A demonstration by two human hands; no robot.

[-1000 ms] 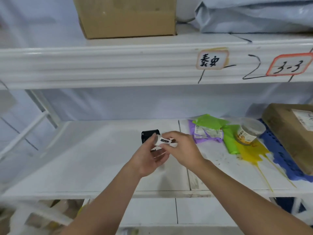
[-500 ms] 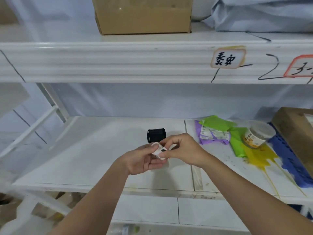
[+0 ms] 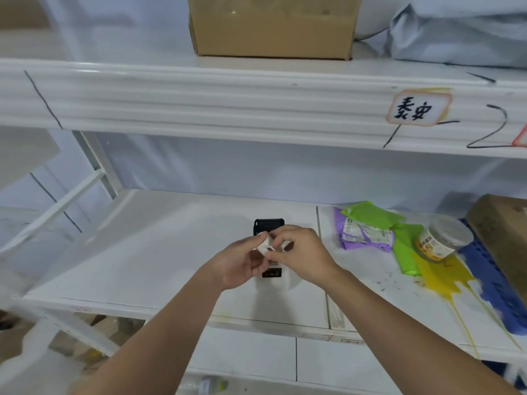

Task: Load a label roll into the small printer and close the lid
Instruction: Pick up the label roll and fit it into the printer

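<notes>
Hands [image 3: 302, 253] pinch label roll [image 3: 264, 247] above printer [image 3: 269, 227].

The small white label roll [image 3: 264, 247] with black print is held above the shelf. The printer [image 3: 269, 227], black lid raised, stands just behind.

Upper shelf [image 3: 256, 104]: cardboard box [image 3: 273, 29]. Lower shelf [image 3: 142, 252]: green pouches [image 3: 370, 215], purple packet [image 3: 362, 238], tilted jar [image 3: 442, 240], yellow spill [image 3: 442, 277].
</notes>
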